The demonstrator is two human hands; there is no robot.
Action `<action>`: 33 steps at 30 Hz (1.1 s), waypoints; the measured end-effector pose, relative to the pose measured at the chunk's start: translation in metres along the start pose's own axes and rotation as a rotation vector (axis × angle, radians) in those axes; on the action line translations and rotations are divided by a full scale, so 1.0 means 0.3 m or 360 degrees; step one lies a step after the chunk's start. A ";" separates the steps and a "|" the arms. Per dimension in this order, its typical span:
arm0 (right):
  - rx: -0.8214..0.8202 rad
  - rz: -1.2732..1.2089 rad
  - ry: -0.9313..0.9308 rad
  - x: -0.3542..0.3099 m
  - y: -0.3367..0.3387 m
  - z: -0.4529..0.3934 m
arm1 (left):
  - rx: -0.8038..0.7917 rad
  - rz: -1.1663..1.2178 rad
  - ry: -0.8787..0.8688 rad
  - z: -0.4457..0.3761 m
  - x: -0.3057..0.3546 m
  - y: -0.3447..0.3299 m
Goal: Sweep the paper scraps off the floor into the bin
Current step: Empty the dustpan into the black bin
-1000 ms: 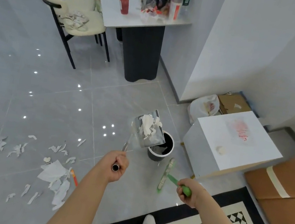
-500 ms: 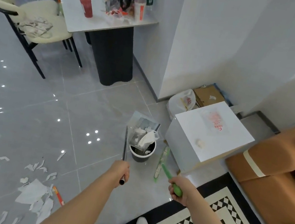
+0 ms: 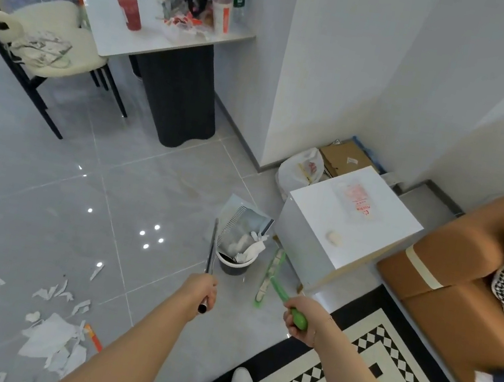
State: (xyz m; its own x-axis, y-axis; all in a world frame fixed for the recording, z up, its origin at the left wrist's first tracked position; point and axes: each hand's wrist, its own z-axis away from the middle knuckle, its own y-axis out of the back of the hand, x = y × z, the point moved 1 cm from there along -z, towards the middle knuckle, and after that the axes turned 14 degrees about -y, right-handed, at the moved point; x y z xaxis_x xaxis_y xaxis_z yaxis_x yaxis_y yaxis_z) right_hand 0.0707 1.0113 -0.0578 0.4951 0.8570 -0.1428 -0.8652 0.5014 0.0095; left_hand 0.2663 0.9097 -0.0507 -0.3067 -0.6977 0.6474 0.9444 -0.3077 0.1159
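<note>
While the dustpan (image 3: 241, 232) hangs tipped mouth-down over the bin (image 3: 233, 263), white scraps slide off its lip into the black liner; tilt looks chosen so gravity empties it. Left hand (image 3: 200, 293) is wrapped tight round the long metal handle (image 3: 211, 251), low on the shaft, likely for leverage. Right hand (image 3: 300, 317) grips the green broom handle (image 3: 284, 297), brush head (image 3: 269, 274) parked on the floor just beside the bin at its 3 o'clock, out of the pour.

Most paper scraps (image 3: 50, 333) remain on the tiles, at about 8 o'clock from the bin, well apart from it, with an orange pen-like stick (image 3: 93, 336) among them. So the job looks partly done.

White cabinet (image 3: 345, 227) crowds the bin at 2 o'clock. Patterned rug (image 3: 381, 365) at 5 o'clock. Table (image 3: 156, 36) and chair (image 3: 51, 44) at 11 o'clock, clear of the sweep path.
</note>
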 end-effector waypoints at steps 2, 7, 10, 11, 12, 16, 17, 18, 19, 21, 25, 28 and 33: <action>0.0018 0.0026 0.0007 0.000 0.000 0.004 | 0.0018 0.0046 -0.0014 0.006 0.006 0.015; 0.0030 0.0041 0.0012 0.000 -0.003 0.010 | 0.0004 0.0035 -0.0039 0.023 0.028 0.028; 0.0030 0.0038 0.0009 0.001 -0.002 0.018 | 0.0000 -0.0075 -0.0051 0.032 0.044 0.025; 0.0032 0.0046 0.0015 0.000 -0.002 0.021 | 0.0003 -0.0106 -0.0090 0.033 0.046 0.025; 0.0033 0.0051 0.0022 -0.002 -0.001 0.023 | 0.0006 -0.0132 -0.0146 0.036 0.049 0.025; 0.0041 0.0050 0.0022 -0.008 0.001 0.022 | 0.0029 -0.0173 -0.0247 0.044 0.052 0.021; 0.0045 0.0055 0.0019 -0.008 0.002 0.020 | 0.0032 -0.0169 -0.0248 0.048 0.051 0.019; 0.0047 0.0063 0.0017 -0.009 0.002 0.017 | 0.0037 -0.0161 -0.0246 0.051 0.053 0.017; 0.0046 0.0074 0.0016 -0.011 0.001 0.015 | 0.0043 -0.0155 -0.0239 0.051 0.053 0.015; 0.0040 0.0095 0.0016 -0.015 0.001 0.012 | 0.0058 -0.0154 -0.0157 0.052 0.055 0.009; 0.0029 0.0095 0.0011 -0.014 0.006 0.008 | 0.0068 -0.0214 -0.0058 0.044 0.030 -0.005; 0.0020 0.0106 0.0011 -0.010 0.014 0.006 | 0.0171 -0.0250 -0.0092 0.037 0.005 -0.016; 0.0022 0.0126 0.0006 -0.009 0.033 -0.011 | 0.0217 -0.0281 -0.0177 0.021 0.003 -0.023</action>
State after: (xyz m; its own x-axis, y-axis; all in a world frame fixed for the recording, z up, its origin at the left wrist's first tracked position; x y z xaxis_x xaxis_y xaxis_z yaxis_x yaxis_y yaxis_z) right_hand 0.0604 1.0136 -0.0607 0.4247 0.8937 -0.1446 -0.9005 0.4335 0.0345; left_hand 0.2601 0.9154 -0.0462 -0.4609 -0.5630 0.6860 0.8867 -0.3235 0.3302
